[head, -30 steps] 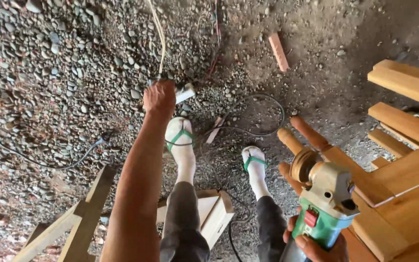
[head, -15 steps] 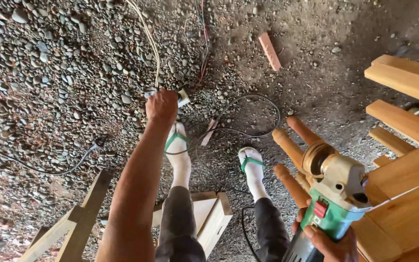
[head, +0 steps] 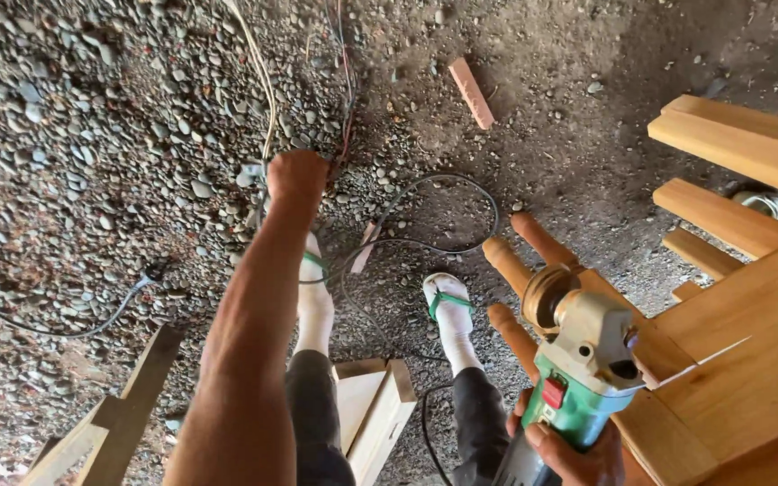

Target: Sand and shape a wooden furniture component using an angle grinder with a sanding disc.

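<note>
Left hand [head: 297, 174] stretched down to the gravel ground [head: 92, 135], fingers closed around a pale cable [head: 266, 108] just beside a white plug [head: 250, 173]. Right hand [head: 578, 454] clamped on the green body of a grinder [head: 578, 360], low at right, disc up, close against the turned legs of a wooden chair [head: 740, 360]. Two feet in green-strapped sandals [head: 447, 301] between. Short red brick piece [head: 471, 93] farther off.

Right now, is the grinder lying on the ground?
No, the right hand holds the grinder up beside the wooden furniture.
</note>
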